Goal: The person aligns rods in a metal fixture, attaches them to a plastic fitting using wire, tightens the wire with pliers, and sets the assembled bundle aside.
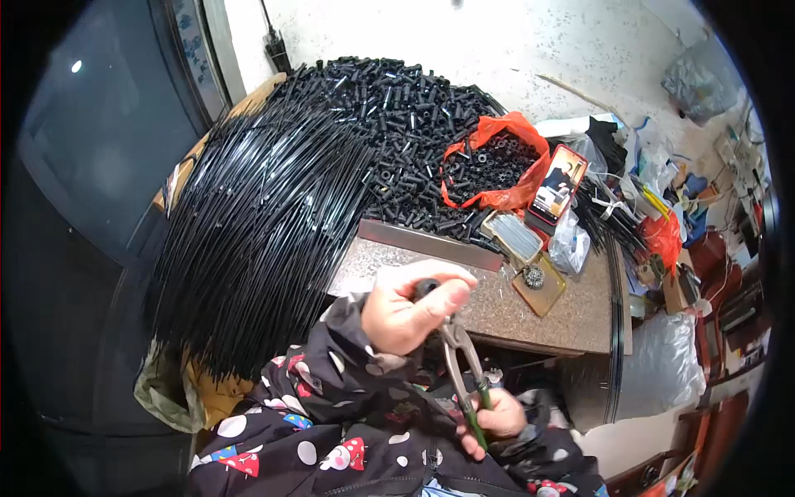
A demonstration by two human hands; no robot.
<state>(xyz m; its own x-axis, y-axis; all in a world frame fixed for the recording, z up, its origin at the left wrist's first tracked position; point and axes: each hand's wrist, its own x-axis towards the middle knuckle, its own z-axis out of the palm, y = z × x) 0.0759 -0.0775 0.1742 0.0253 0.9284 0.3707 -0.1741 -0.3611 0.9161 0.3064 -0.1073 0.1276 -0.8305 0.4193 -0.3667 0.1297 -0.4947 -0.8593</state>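
"While the right hand (pixel 499 414) has its fingers wrapped round them, how do the steel pliers with green-sleeved handles (pixel 458 361) sit?"

"Low before the body, handles somewhat apart, jaws up by the other hand. Stiff, moderately heavy, I'd judge; the sleeves are the place to hold."

"And the left hand (pixel 406 313)?"

"Thumb and finger pinch narrowly on a short black cylindrical piece (pixel 426 287). It's mostly hidden, but probably light, hard, a little slippery; best taken by its sides."

"Beyond that, on the speckled tabletop (pixel 571 319)?"

"A shallow amber plastic tray (pixel 543 301) bearing a ball of curly metal wire (pixel 532 277), then a rectangular pale-yellow box (pixel 525 258) of thin whitish pieces, too small to identify."

"Farther?"

"An open, crumpled red plastic bag (pixel 497 200) full of small black parts (pixel 503 161), beside a big heap of black tubular pieces (pixel 381 99)."
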